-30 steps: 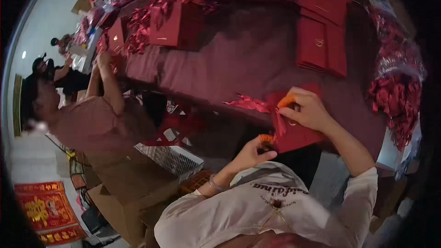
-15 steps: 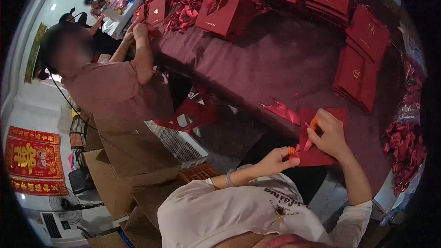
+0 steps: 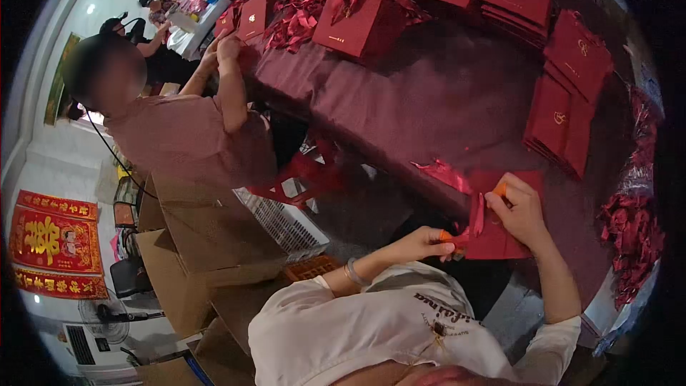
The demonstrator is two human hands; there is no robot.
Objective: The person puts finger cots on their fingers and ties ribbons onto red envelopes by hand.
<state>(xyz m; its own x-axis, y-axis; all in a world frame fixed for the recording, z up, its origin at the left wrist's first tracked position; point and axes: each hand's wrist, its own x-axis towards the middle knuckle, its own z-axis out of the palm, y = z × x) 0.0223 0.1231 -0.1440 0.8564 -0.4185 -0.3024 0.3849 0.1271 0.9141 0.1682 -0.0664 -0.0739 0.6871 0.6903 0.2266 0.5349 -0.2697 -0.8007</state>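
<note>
A flat red paper bag (image 3: 511,241) lies at the table's near edge, in front of me. A shiny red ribbon (image 3: 477,216) runs over its left part. My right hand (image 3: 520,209) rests over the bag, with thumb and fingers pinched on the ribbon. At the bag's lower left edge, my left hand (image 3: 427,244) is closed in a pinch at the ribbon's end; its fingertips partly hide what they hold. Orange covers show on fingers of both hands. Another length of red ribbon (image 3: 444,173) lies just beyond the bag on the cloth.
The table has a dark red cloth (image 3: 400,107). Stacked red bags (image 3: 561,118) stand at right, and a ribboned bag (image 3: 350,25) at the back. Loose ribbons (image 3: 629,243) lie far right. A co-worker (image 3: 186,136) sits left, near cardboard boxes (image 3: 207,229) and a white crate (image 3: 286,225).
My left hand has drawn slightly left, away from the bag. My right hand has shifted a little, and the ribbon between them now lies straighter across the bag.
</note>
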